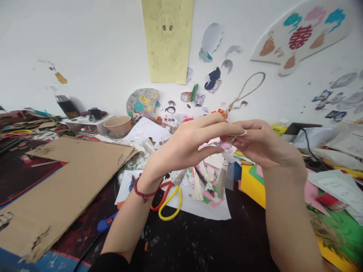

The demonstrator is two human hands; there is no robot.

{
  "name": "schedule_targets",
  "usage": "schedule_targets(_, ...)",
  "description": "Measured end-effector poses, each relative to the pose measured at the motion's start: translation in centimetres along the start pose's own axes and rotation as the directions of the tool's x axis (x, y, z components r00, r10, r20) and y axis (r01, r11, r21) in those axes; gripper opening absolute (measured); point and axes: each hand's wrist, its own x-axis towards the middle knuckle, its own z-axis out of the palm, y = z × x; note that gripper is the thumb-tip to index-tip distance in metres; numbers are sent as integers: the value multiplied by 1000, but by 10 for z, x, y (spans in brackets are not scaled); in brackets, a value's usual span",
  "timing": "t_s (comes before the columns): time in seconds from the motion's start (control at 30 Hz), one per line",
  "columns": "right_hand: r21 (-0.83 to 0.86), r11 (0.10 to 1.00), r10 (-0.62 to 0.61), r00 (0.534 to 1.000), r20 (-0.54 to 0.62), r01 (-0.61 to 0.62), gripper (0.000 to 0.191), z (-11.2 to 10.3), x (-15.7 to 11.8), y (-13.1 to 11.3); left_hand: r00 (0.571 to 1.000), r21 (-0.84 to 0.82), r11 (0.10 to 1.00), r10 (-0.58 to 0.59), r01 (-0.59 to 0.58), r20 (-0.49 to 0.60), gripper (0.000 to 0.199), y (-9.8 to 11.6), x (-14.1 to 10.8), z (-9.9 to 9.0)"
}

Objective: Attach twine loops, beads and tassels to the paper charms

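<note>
"How far along are you?"

"Well along, I'd judge. From my station I see a cord loop (233, 102) rising above my hands, a pink bead (225, 146) between them and a pale tassel (222, 182) hanging below, seemingly one piece. Whether the join at the bead is finished, I can't tell; fingers cover it."

"And the grip?"

"My left hand (195, 136) pinches the bead between thumb and fingers, up above the table (204, 243). My right hand (259, 140) has its fingertips bunched right beside it, but I can't tell what they hold."

"Anything lying out?"

"A cream tassel (197, 187) on the white sheet (198, 208), near the scissors (176, 186). I can't say whether it's left to add."

"Containers?"

"A bowl (117, 128) at the back left; I can't see its bottom. Farther left stands a dark bottle (68, 108), contents hidden."
</note>
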Motion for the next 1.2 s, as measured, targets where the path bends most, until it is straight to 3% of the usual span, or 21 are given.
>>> schedule_targets(0.37, -106, 980, -174, 983, -61, 167, 14, 8, -2, -3, 993, -40, 998, 41, -45, -114, 14, -3, 1, 0)
schedule_targets(0.67, -213, 906, -392, 914, -103, 365, 5, 11, 0, 4, 982, -107, 994, -37, 17, -185, 15, -8, 0, 1)
schedule_targets(0.9, -242, 898, -405, 906, -122, 369, 9, 14, -1, 3, 974, -152, 987, -84, 52, -211, 11, -7, 0, 0)
schedule_targets(1.2, -354, 884, -398, 889, -226, 306, 7, 21, -2, 4, 917, -141, 954, -294, 265, -271, 10, -6, -2, 2)
